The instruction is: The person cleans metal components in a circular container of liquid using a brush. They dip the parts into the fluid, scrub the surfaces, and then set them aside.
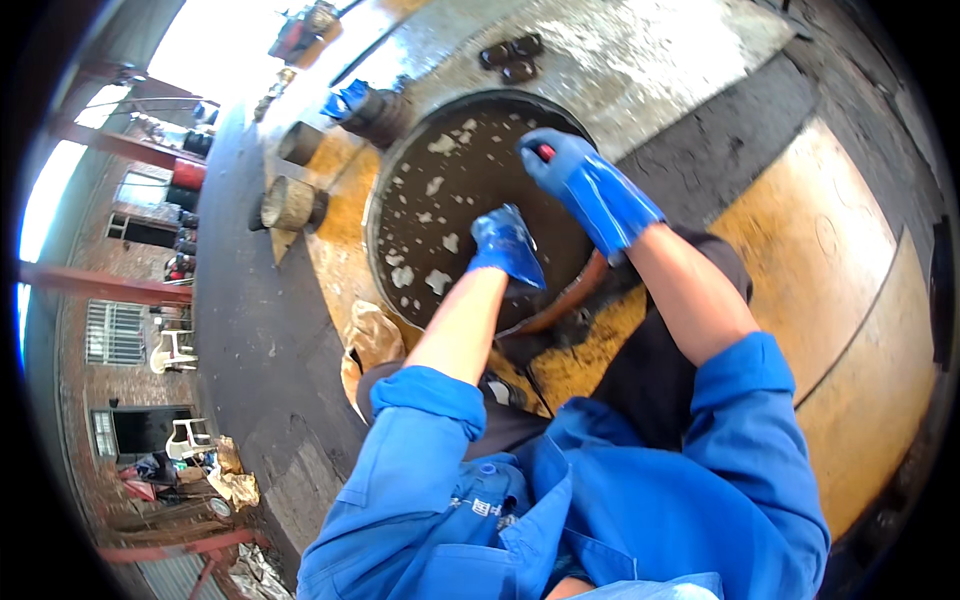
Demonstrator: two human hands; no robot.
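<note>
A wide round tub (372, 215) of dark, murky liquid with pale foam patches stands in front of me. Over its right rim, my right hand (560, 165), in a long blue rubber glove, is closed around a small red thing; only its end shows, so its kind is unclear. My left hand (505, 243), gloved the same way, is low over the liquid near the tub's middle. Its fingers look curled, and whatever they may hold is hidden beneath them.
Dark cylindrical metal parts (512, 58) lie beyond the tub. To its left are a blue-topped container (368, 110) and open cylinders (290, 203). A brown sack (372, 338) rests against the near-left rim. White chairs (174, 352) stand by a brick wall far left.
</note>
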